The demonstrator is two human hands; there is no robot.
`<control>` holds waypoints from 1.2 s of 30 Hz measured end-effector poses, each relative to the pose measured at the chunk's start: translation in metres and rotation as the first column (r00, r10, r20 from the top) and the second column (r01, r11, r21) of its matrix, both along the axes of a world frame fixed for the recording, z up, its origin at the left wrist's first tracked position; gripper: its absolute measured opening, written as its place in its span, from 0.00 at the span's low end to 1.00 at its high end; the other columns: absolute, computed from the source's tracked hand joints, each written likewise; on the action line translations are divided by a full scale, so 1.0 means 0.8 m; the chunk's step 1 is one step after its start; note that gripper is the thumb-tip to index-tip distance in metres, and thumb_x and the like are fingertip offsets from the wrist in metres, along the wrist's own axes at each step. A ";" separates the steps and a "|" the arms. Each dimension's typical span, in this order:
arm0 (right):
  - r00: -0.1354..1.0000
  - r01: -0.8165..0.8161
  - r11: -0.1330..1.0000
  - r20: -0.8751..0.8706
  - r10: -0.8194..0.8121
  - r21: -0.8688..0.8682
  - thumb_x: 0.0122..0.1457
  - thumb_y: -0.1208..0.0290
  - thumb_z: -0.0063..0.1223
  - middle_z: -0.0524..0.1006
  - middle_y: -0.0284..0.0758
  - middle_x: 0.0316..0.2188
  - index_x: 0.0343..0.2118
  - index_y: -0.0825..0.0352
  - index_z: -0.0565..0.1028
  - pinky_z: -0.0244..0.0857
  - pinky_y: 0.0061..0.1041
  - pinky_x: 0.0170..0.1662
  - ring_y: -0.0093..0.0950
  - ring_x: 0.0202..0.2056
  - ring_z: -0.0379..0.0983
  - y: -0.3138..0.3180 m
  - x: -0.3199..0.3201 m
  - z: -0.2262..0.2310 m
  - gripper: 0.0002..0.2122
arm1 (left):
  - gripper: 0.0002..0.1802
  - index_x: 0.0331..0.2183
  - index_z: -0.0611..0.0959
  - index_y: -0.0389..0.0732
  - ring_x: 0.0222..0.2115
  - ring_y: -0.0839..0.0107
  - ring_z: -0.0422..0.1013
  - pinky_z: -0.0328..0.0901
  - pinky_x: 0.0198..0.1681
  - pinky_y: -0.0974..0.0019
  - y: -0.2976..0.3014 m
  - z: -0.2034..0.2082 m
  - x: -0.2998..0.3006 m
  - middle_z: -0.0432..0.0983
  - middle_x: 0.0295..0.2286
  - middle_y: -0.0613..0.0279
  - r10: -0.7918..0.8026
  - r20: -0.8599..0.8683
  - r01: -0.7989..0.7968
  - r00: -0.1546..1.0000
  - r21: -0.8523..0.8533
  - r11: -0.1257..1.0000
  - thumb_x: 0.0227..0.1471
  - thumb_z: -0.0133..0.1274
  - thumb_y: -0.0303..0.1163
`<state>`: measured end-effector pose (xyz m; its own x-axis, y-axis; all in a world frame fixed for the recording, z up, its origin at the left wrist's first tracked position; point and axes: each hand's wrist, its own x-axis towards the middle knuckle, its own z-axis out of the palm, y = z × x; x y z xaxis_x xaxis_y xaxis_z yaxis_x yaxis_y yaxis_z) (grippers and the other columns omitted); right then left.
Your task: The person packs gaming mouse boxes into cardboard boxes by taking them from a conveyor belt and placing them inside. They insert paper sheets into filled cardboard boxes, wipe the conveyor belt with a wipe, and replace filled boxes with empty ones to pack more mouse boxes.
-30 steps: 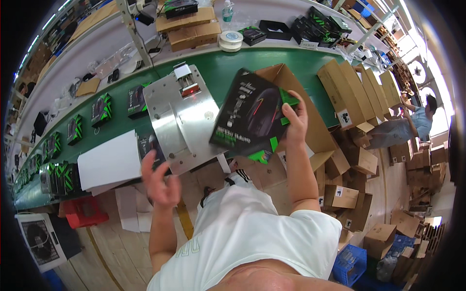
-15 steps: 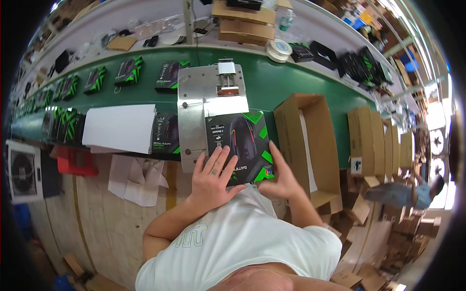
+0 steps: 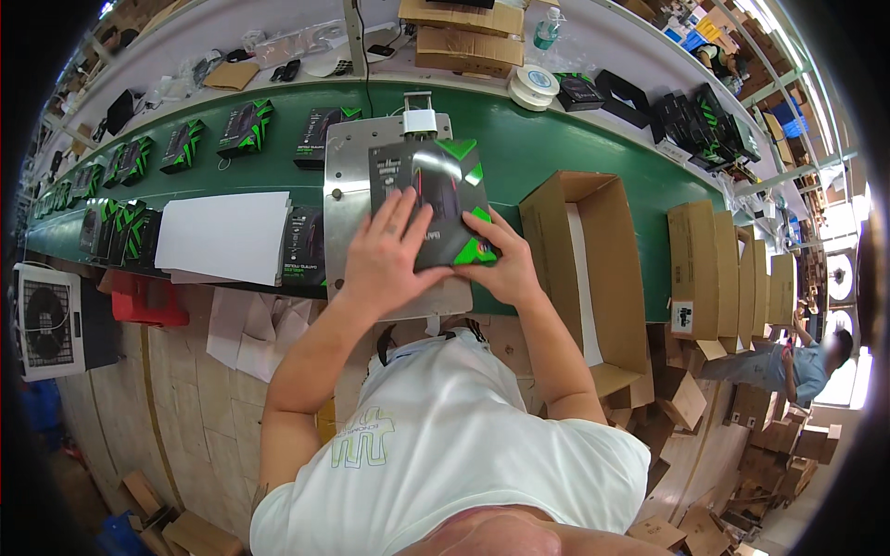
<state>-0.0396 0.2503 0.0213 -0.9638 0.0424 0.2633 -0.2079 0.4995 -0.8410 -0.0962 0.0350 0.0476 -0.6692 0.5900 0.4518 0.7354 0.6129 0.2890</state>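
A black and green computer mouse box (image 3: 454,236) lies face up over a metal bench device (image 3: 348,171) with a flat plate and a small white and metal head at its far end. My left hand (image 3: 394,252) rests on the left part of the box, fingers stretched flat on its top face and thumb along the near edge. My right hand (image 3: 505,261) grips the near right corner, with fingers on top. The box covers much of the plate and the front of the head.
An open cardboard carton (image 3: 630,287) stands to the right on the green bench (image 3: 501,130). At left lie a stack of white sheets (image 3: 222,236) and several mouse boxes, one nearby (image 3: 303,246). White tape rolls (image 3: 533,85) sit at the back. A person (image 3: 788,366) stands far right.
Both hands have pushed the mouse box away from me, farther up the metal plate toward the head, and a little left. The plate's near end now shows below the box.
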 end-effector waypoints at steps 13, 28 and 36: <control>0.977 0.215 0.204 0.210 -0.046 -0.955 0.64 0.51 0.43 0.74 0.36 0.48 0.53 0.65 0.67 0.69 0.35 0.50 0.31 0.44 0.74 0.096 0.089 -0.095 0.23 | 0.27 0.43 0.84 0.51 0.53 0.52 0.68 0.65 0.53 0.54 -0.029 0.023 0.043 0.68 0.54 0.50 -0.336 0.042 0.336 0.941 -0.008 0.942 0.36 0.68 0.42; 0.996 0.023 0.997 -0.091 -0.016 0.077 0.28 0.71 0.78 0.67 0.43 0.45 0.52 0.60 0.75 0.69 0.33 0.51 0.40 0.52 0.69 -0.018 0.111 -0.012 0.39 | 0.40 0.54 0.72 0.31 0.61 0.46 0.54 0.43 0.64 0.42 -0.004 0.007 -0.021 0.63 0.56 0.42 0.011 0.205 0.002 0.979 -0.064 0.998 0.49 0.58 0.53; 0.962 -0.100 0.987 -0.266 0.065 -0.123 0.29 0.70 0.79 0.52 0.55 0.65 0.47 0.59 0.77 0.64 0.37 0.57 0.48 0.62 0.59 0.001 -0.024 -0.033 0.34 | 0.32 0.48 0.80 0.41 0.61 0.45 0.50 0.44 0.63 0.43 0.031 -0.002 -0.142 0.62 0.57 0.45 0.144 -0.140 -0.141 0.980 0.035 0.989 0.47 0.60 0.53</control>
